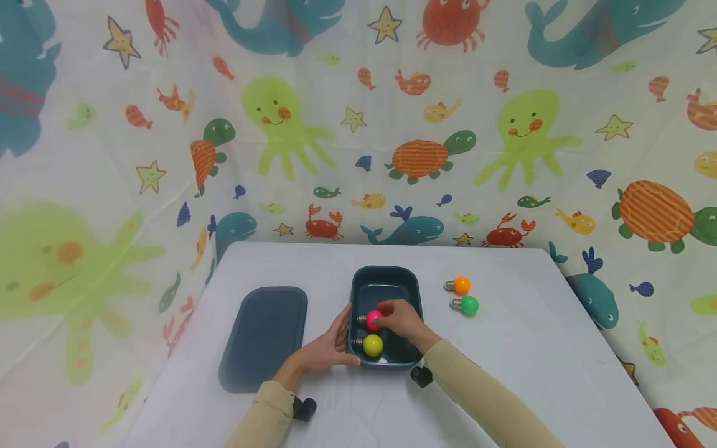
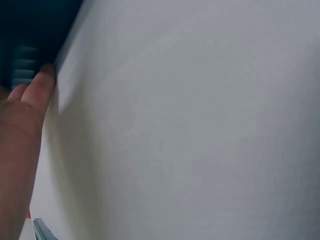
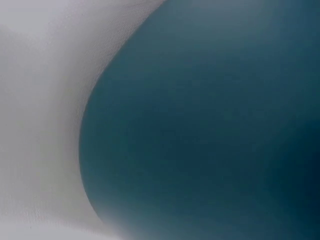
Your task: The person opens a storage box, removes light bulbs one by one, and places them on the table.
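Note:
Inside a dark blue tub, my right hand pinches a pink light bulb whose screw base points left. Nearer to me in the same tub lies a yellow light bulb, also with its base to the left. My left hand rests against the tub's left side, fingers extended along the wall and thumb by the near left corner. The left wrist view has those fingers touching the tub's outside. Only the tub's wall fills the right wrist view; the right hand is out of sight there.
Left of the tub, a flat dark blue lid lies on the white table. An orange light bulb and a green light bulb lie to the tub's right. A curtain printed with sea animals hangs behind the table.

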Action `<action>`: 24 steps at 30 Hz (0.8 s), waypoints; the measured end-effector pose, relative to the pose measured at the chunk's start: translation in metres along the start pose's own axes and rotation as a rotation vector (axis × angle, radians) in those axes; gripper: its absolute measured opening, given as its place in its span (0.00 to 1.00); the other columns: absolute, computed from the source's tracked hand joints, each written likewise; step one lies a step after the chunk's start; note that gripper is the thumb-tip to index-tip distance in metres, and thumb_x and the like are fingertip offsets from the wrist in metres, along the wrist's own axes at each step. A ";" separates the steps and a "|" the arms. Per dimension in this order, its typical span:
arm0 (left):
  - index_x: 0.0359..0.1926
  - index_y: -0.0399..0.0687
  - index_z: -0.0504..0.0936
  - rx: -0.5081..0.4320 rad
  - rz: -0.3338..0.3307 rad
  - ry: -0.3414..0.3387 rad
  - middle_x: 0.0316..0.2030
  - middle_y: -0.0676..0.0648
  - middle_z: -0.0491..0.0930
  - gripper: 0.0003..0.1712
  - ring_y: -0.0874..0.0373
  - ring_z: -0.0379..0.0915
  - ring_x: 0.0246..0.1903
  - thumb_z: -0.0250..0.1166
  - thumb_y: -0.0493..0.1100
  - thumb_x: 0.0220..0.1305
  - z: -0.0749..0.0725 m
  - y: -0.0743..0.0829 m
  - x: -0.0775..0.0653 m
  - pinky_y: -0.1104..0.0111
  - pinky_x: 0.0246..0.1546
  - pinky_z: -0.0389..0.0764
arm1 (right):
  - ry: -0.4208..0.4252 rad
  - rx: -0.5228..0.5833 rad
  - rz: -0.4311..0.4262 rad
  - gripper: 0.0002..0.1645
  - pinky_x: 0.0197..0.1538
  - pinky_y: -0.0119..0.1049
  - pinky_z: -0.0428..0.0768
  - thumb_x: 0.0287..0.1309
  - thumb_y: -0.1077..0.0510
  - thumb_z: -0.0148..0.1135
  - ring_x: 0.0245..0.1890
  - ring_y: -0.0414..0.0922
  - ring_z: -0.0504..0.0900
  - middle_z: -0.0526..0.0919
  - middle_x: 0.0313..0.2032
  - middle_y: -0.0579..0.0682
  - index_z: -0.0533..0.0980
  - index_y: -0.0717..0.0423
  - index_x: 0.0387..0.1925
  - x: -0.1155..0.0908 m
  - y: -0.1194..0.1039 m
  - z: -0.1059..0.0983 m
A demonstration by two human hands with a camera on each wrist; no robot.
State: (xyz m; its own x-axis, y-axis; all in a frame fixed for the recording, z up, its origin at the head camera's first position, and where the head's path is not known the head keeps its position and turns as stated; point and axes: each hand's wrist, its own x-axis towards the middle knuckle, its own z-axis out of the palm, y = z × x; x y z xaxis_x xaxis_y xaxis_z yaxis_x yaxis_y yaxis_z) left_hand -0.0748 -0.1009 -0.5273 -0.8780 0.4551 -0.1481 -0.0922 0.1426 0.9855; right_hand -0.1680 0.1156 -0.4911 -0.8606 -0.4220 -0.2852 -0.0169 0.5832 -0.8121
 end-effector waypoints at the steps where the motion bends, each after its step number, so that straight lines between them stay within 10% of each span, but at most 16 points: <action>1: 0.77 0.61 0.25 0.000 0.000 0.001 0.78 0.49 0.32 0.66 0.51 0.40 0.75 0.71 0.41 0.60 0.000 0.000 0.000 0.56 0.71 0.55 | 0.004 -0.003 -0.003 0.29 0.57 0.50 0.78 0.55 0.55 0.72 0.49 0.51 0.79 0.82 0.52 0.56 0.77 0.60 0.57 0.000 0.000 -0.001; 24: 0.77 0.61 0.25 0.007 0.024 -0.008 0.77 0.49 0.29 0.69 0.52 0.36 0.75 0.74 0.46 0.56 -0.002 -0.003 0.002 0.58 0.71 0.54 | 0.094 0.048 0.031 0.29 0.56 0.47 0.80 0.59 0.53 0.69 0.55 0.52 0.77 0.80 0.55 0.53 0.75 0.54 0.61 -0.012 0.004 -0.045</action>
State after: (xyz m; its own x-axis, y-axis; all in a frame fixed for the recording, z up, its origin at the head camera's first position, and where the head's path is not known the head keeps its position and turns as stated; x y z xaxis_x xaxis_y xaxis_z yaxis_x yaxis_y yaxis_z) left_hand -0.0778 -0.1023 -0.5302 -0.8762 0.4653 -0.1255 -0.0681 0.1382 0.9881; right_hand -0.1810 0.1542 -0.4679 -0.9045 -0.3357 -0.2632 0.0329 0.5604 -0.8276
